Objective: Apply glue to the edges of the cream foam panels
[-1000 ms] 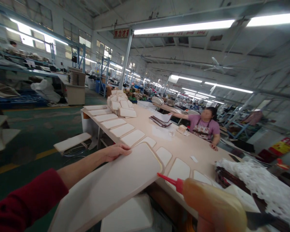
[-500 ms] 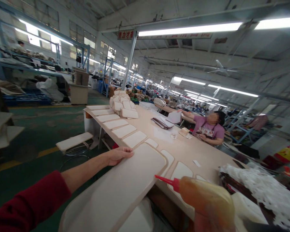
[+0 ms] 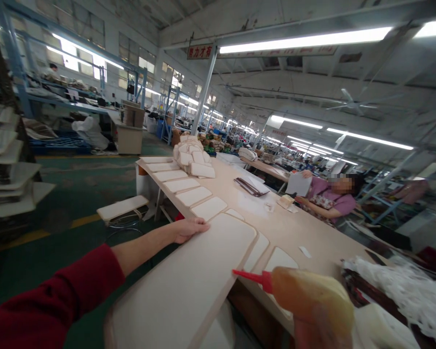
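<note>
**Cream panel held up, glue bottle beside it**

Low in the frame, the right hand (image 3: 312, 334) is wrapped around a soft, amber squeeze bottle (image 3: 312, 303); only a blurred sliver of the hand shows beneath it, so I cannot tell how the fingers lie. The bottle's thin red nozzle (image 3: 250, 276) points left, ending just beside the panel's right edge.

The panel (image 3: 189, 286) is flat, smooth and cream, with rounded corners and a tan rim, and runs from bottom centre up toward mid-frame. The left hand (image 3: 191, 228), at the end of a red sleeve (image 3: 51, 305), grips its far left corner, fingers together on top.

Beyond lies a long, pale table (image 3: 298, 230), with a row of smaller rounded pads (image 3: 194, 195) along its left edge and a heap of puffy pads (image 3: 191, 155) farther up. White stringy stuff (image 3: 399, 286) is piled at lower right. A person in purple (image 3: 330, 201) sits at the table's far side holding a white sheet (image 3: 298, 184). A rack (image 3: 10, 165) of cream panels stands at far left.
</note>
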`<state>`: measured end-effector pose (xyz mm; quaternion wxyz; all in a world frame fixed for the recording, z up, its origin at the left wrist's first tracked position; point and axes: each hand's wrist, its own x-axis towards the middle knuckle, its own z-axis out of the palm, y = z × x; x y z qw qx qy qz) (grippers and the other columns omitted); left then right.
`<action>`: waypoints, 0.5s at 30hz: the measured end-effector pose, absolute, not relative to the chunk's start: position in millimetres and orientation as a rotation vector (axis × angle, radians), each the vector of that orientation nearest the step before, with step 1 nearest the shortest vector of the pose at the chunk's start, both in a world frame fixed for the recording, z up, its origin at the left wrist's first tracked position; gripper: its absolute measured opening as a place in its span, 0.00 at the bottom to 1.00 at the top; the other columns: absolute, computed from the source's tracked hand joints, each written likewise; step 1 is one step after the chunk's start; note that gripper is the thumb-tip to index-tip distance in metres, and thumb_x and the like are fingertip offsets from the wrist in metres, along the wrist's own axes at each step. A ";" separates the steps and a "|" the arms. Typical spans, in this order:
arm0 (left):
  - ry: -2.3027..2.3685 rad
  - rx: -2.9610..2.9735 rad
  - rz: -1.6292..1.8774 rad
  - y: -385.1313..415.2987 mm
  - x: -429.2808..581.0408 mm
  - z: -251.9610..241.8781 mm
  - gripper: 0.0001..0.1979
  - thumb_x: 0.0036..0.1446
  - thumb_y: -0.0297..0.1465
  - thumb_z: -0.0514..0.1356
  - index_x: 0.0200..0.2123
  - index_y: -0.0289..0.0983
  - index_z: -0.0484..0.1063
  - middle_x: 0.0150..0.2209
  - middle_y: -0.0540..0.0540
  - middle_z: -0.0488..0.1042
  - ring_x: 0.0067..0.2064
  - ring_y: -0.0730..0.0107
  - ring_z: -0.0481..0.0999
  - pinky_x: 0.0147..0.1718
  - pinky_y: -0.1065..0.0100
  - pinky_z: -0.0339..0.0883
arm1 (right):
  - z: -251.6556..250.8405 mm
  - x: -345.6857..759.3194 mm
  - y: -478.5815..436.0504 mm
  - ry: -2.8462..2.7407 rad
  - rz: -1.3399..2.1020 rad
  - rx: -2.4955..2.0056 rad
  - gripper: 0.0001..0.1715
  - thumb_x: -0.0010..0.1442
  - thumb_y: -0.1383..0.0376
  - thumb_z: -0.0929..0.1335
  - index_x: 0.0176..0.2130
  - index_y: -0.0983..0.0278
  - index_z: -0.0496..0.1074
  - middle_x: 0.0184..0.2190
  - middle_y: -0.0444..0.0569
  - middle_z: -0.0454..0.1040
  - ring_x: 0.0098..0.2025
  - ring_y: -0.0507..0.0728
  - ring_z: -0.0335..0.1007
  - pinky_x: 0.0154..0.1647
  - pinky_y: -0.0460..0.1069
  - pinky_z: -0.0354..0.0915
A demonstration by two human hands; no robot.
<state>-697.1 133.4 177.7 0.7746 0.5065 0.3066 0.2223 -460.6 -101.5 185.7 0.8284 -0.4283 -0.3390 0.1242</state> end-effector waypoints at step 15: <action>0.739 1.096 0.470 138.2 -688.5 193.2 0.22 0.43 0.39 0.73 0.31 0.37 0.64 0.25 0.51 0.75 0.26 0.72 0.73 0.33 0.68 0.68 | 162.4 -444.9 -112.1 -0.933 0.445 -0.925 0.25 0.52 0.55 0.74 0.49 0.57 0.73 0.47 0.48 0.77 0.41 0.65 0.77 0.36 0.59 0.78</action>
